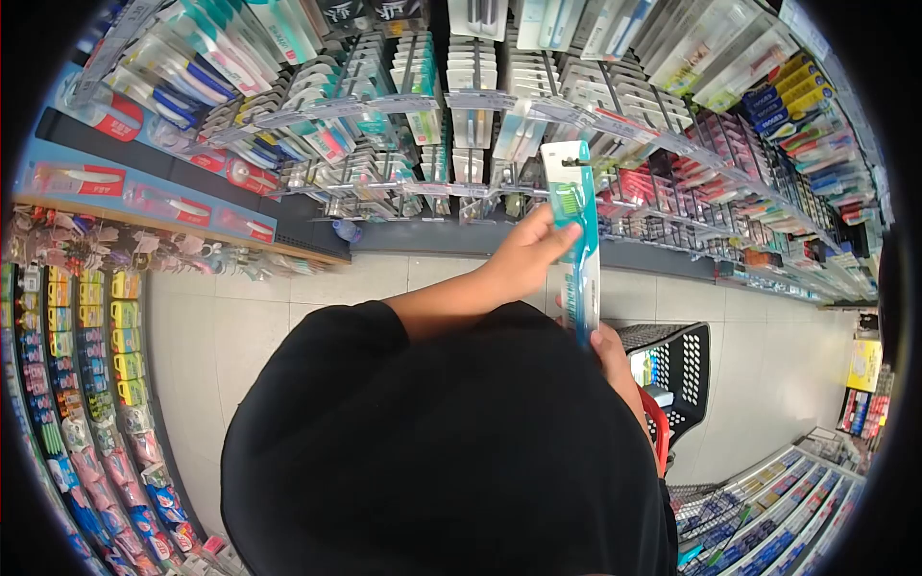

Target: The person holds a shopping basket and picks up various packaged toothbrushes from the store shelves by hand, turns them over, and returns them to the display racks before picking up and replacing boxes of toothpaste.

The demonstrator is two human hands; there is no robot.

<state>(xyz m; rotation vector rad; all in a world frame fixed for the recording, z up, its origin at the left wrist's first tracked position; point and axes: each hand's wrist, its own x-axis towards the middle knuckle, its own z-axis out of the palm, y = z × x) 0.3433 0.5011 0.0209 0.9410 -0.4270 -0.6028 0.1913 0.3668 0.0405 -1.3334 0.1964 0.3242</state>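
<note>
A packaged toothbrush (588,257) in a white and teal blister pack stands nearly upright in front of me, green bristles showing near its top. My left hand (536,252) is closed on its upper half, thumb across the front. Lower down, my right hand (607,351) has its fingers closed around the bottom end of the pack. A black shopping basket (693,370) hangs at my right side, its red handle (659,427) by my right forearm. Inside it lie a few items, partly hidden.
Ahead, a shelf rack (423,104) carries rows of hanging toothbrush packs. Another shelf with colourful packages (127,341) runs along the left. Lower right stands a display of boxes (778,518). Pale floor tiles (245,336) lie below.
</note>
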